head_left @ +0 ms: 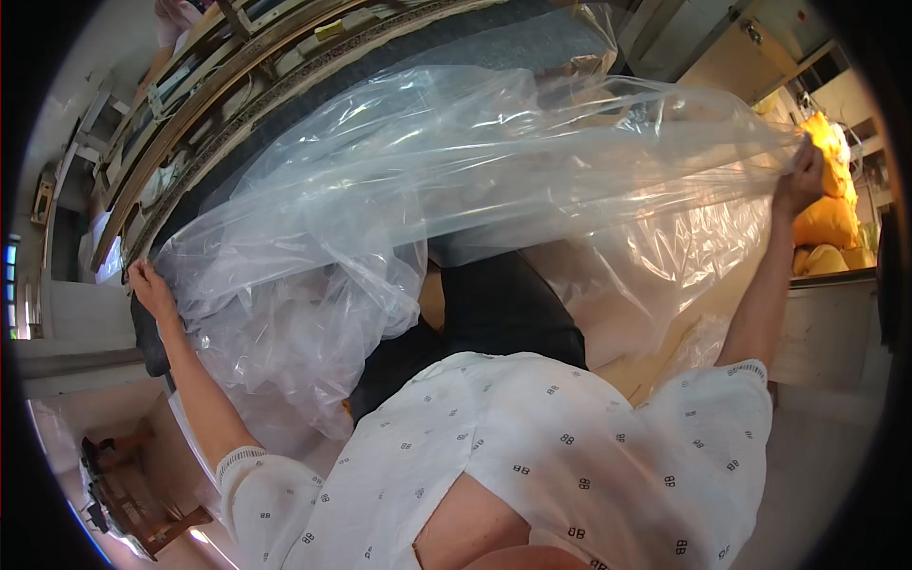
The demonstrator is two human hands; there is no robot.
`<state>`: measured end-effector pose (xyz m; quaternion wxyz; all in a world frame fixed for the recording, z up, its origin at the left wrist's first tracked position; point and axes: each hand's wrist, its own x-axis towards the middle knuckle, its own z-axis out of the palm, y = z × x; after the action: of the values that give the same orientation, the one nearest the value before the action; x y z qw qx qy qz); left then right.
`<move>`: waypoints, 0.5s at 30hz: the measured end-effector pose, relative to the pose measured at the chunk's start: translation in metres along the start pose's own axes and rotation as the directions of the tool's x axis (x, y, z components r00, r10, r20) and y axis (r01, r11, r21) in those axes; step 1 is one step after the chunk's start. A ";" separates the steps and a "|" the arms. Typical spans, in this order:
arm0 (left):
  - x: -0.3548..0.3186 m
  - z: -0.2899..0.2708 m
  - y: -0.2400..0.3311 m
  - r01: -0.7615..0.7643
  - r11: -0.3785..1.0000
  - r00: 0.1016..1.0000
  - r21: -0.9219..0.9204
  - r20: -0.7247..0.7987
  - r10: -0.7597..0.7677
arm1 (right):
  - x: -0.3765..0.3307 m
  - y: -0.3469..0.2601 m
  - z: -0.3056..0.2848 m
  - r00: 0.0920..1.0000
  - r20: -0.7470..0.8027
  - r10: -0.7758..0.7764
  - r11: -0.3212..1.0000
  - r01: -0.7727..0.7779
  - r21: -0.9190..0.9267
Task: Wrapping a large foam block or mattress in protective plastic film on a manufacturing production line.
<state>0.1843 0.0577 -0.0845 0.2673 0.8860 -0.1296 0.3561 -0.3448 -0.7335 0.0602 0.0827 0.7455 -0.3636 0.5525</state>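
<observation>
A large sheet of clear plastic film [494, 176] stretches across the view between my two outspread arms. My left hand [152, 288], far out at the left, is closed on one edge of the film. Out at the right and a little higher, my right hand [801, 178] grips the other end, where the film gathers into a taut bunch. Between the hands the upper edge is pulled into long creases. Loose folds hang down on the left in front of my dark trousers, and more shiny film spreads on the right.
A dark grey padded surface [418, 49] lies behind the film, with wooden rails [180, 119] along its far left side. Yellow bags [825, 228] sit on a ledge at the right. A wooden stool [133, 489] is at the lower left. Another person [173, 21] shows partly at the top left.
</observation>
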 end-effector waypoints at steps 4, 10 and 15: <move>0.011 0.011 0.005 0.024 0.997 1.000 -0.067 0.017 -0.023 | 0.093 -0.024 0.028 0.931 0.326 -0.164 0.892 0.281 -0.353; -0.014 -0.027 -0.062 0.269 0.961 0.948 0.062 -0.195 -0.252 | -0.010 -0.182 0.115 0.802 -0.105 -0.589 0.572 0.504 0.647; -0.021 -0.069 -0.095 0.292 0.886 0.956 0.360 -0.095 -0.277 | -0.086 -0.102 0.206 0.723 0.578 -0.377 0.845 0.525 -0.105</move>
<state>0.1709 0.1758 -0.0939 0.1472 0.9223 0.0766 0.3489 -0.1342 -0.7292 -0.0652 0.2082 0.9177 -0.2471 0.2312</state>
